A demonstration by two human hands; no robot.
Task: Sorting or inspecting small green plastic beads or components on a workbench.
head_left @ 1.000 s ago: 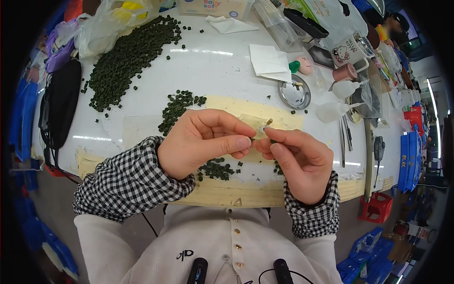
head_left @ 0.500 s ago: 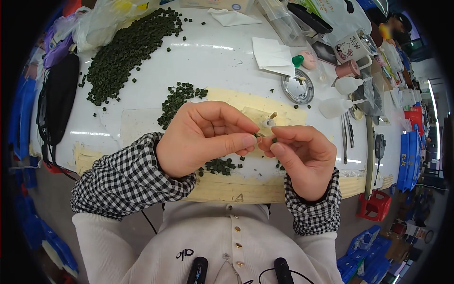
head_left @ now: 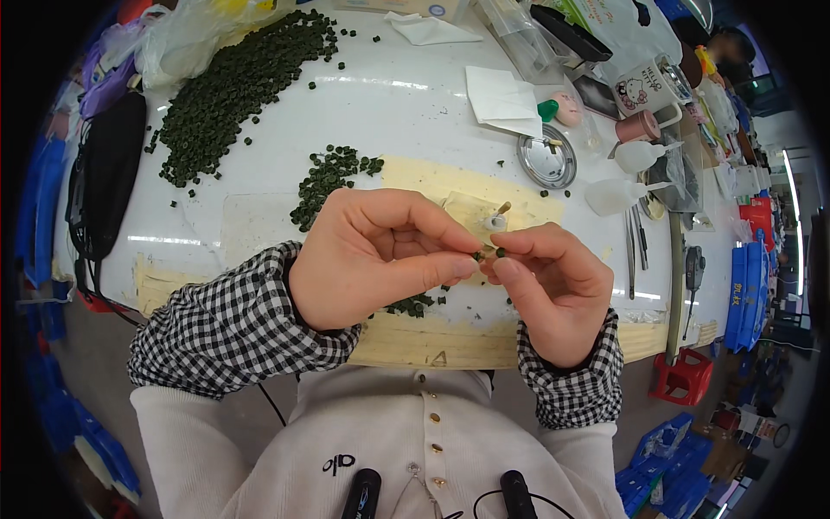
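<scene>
My left hand point(head_left: 376, 255) pinches a small dark green piece point(head_left: 477, 256) between thumb and forefinger. Close beside it, my right hand point(head_left: 553, 281) holds another small dark green part point(head_left: 501, 253) in the same kind of pinch. Both sets of fingertips nearly meet above the yellow-taped patch of the table. Just beyond them stands a little white holder point(head_left: 494, 222) with a thin brownish stick point(head_left: 504, 208) leaning out of it. A small heap of green pieces point(head_left: 328, 177) lies past my left hand, and a few more point(head_left: 411, 305) lie under it.
A big pile of dark green pieces point(head_left: 229, 99) spreads at the far left beside a black pouch point(head_left: 107, 177). On the right are a round metal dish point(head_left: 546, 158), white squeeze bottles point(head_left: 616, 197), tweezers point(head_left: 630, 251), a mug point(head_left: 644, 85) and folded white paper point(head_left: 501, 98).
My fingertips have moved slightly closer together, and the green piece in my left hand shows more plainly. The hands otherwise keep nearly the same place.
</scene>
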